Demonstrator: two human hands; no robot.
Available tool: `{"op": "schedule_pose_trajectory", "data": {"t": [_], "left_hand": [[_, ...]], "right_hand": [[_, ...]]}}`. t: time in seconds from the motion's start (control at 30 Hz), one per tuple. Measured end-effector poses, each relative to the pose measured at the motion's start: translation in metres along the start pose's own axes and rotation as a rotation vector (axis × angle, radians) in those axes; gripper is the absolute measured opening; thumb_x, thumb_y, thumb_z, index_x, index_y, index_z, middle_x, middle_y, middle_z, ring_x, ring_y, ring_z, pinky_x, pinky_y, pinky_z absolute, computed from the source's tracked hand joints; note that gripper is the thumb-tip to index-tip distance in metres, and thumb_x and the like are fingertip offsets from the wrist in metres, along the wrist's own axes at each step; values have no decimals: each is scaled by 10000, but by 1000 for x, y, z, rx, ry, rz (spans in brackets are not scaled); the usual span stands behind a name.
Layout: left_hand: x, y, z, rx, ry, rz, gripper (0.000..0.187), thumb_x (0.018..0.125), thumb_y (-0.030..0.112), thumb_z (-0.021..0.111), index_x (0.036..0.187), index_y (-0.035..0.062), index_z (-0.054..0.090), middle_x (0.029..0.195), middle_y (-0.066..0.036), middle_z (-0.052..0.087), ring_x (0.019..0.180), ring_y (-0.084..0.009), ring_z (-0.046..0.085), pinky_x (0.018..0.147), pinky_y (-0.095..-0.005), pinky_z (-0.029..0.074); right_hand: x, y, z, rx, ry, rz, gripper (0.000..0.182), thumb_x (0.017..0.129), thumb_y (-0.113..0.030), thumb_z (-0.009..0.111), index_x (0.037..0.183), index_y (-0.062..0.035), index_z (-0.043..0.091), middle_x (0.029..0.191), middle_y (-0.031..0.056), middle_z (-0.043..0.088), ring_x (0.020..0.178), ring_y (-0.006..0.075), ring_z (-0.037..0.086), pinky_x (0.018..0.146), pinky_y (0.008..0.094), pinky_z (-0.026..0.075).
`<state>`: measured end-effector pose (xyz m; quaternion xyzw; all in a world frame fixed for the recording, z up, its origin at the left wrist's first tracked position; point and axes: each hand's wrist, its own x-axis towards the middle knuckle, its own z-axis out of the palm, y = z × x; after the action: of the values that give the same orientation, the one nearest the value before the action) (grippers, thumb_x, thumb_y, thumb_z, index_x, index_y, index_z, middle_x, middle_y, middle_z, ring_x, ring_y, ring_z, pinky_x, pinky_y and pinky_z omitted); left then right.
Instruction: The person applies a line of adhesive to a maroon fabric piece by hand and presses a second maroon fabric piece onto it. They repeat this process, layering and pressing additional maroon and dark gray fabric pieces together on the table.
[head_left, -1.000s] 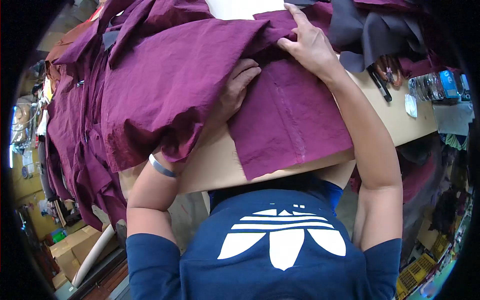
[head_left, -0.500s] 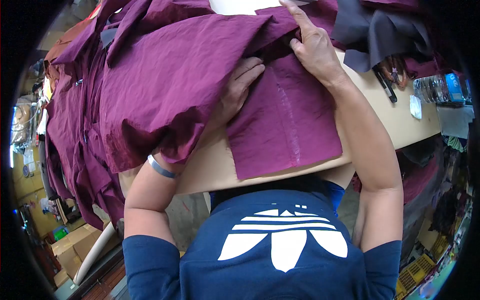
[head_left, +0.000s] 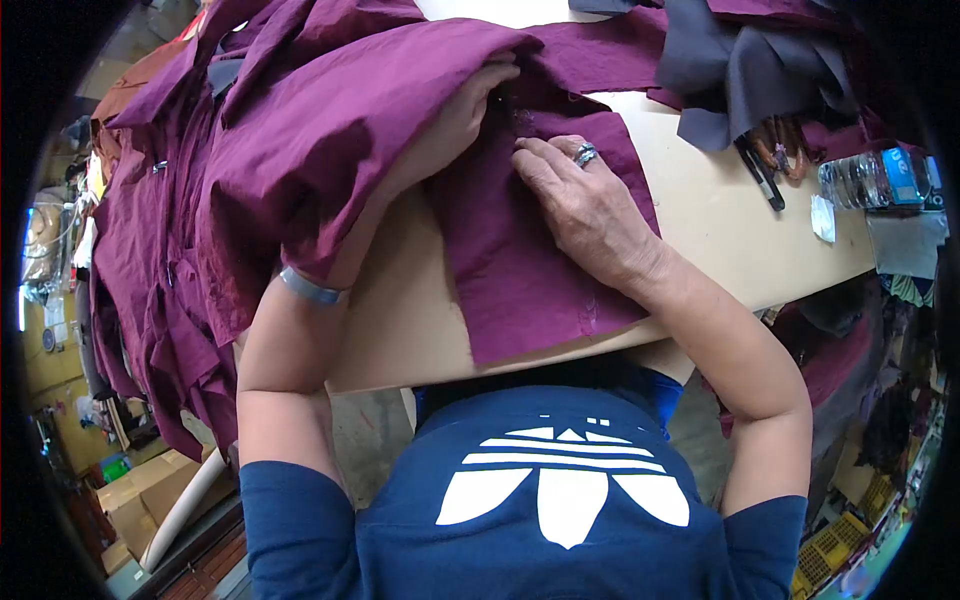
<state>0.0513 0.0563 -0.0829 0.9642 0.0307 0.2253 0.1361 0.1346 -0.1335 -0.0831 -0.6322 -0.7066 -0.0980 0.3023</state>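
Observation:
Maroon fabric (head_left: pixel 300 130) lies bunched over the left of the table, and a flat panel of it (head_left: pixel 500 290) hangs toward the near edge. My left hand (head_left: pixel 465 112) reaches beneath the raised fold, its fingers closed at the fold's upper edge; part of the hand is covered. On the flat panel rests my right hand (head_left: pixel 595 205), a ring on one finger. Its fingertips are drawn together on the maroon cloth, just right of the fold. A pale, frayed-looking line (head_left: pixel 588 318) shows near the panel's lower end.
Dark grey cloth (head_left: pixel 745 80) is heaped at the back right of the tan table (head_left: pixel 740 225). Scissors (head_left: pixel 780 150), a black pen-like object (head_left: pixel 762 178), a small white piece (head_left: pixel 822 218) and a plastic bottle (head_left: pixel 870 180) lie there. Cardboard boxes (head_left: pixel 165 485) stand on the floor at left.
My right hand has come down and left from the far cloth, its pointing finger now folded in onto the panel. My left hand has slid farther away under the fold, lifting it.

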Motion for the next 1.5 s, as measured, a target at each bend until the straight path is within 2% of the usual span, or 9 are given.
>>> {"op": "schedule_pose_trajectory", "data": {"t": [0.17, 0.23, 0.67, 0.87, 0.97, 1.07, 1.17, 1.33, 1.5], "left_hand": [[26, 10, -13, 586, 217, 126, 314, 853, 219, 578, 1146, 112, 550, 1007, -75, 592, 900, -241, 559, 817, -346, 441], [23, 10, -15, 1157, 202, 315, 335, 889, 221, 509, 1193, 81, 513, 1104, -98, 559, 1005, -246, 530, 893, -352, 410], [24, 9, -11, 591, 263, 125, 351, 919, 227, 452, 1212, 37, 481, 1180, -123, 518, 1083, -250, 499, 936, -346, 389], [24, 17, -7, 468, 233, 66, 361, 933, 230, 426, 1221, 16, 466, 1215, -134, 499, 1119, -252, 486, 956, -343, 379], [20, 25, -6, -111, 10, -164, 439, 966, 255, 355, 1297, -29, 411, 1337, -150, 447, 1233, -261, 442, 1063, -356, 334], [2, 21, -10, 157, -96, -197, 451, 973, 257, 328, 1303, -44, 393, 1339, -154, 444, 1243, -243, 431, 1078, -341, 322], [-23, -36, 22, -432, 34, -300, 489, 974, 304, 327, 1328, -32, 360, 1364, -164, 409, 1268, -251, 396, 1098, -352, 294], [-19, -33, 14, -252, 61, -188, 516, 949, 355, 373, 1325, 1, 368, 1353, -147, 414, 1260, -254, 394, 1088, -366, 293], [-9, -21, 1, 125, 78, -40, 546, 925, 405, 418, 1322, 34, 375, 1343, -130, 420, 1251, -256, 393, 1077, -380, 293]], "right_hand": [[2, 2, 3, -58, -1, -5, 252, 743, 21, 504, 993, 59, 517, 1058, 219, 553, 941, 337, 555, 852, 371, 466], [4, 4, 3, -41, -17, 1, 271, 735, 14, 526, 1001, 64, 516, 1068, 223, 552, 949, 347, 553, 853, 373, 467], [21, 12, 3, 132, -222, 179, 491, 693, -18, 554, 1170, 23, 449, 1255, 214, 452, 1054, 395, 501, 923, 414, 439], [31, 10, 5, 67, -157, 200, 291, 731, -67, 541, 1003, 24, 495, 1005, 209, 520, 895, 375, 564, 726, 451, 508], [28, 12, 8, 44, -135, 161, 272, 738, -70, 532, 993, 20, 499, 978, 201, 528, 853, 363, 567, 696, 450, 509], [23, 9, 6, 20, -106, 89, 269, 727, -48, 541, 985, 18, 501, 947, 201, 534, 834, 358, 565, 692, 435, 507], [8, -1, -10, 2, -138, 16, 293, 711, -23, 556, 997, 19, 509, 958, 207, 549, 856, 352, 567, 718, 416, 503], [-43, -37, -54, 102, -309, -1, 445, 667, -5, 621, 1105, -2, 540, 1166, 219, 550, 1051, 342, 529, 875, 414, 462], [-68, -47, -54, 115, -230, -66, 432, 722, -42, 616, 1147, -16, 540, 1101, 197, 580, 1071, 343, 548, 887, 426, 473]]}}
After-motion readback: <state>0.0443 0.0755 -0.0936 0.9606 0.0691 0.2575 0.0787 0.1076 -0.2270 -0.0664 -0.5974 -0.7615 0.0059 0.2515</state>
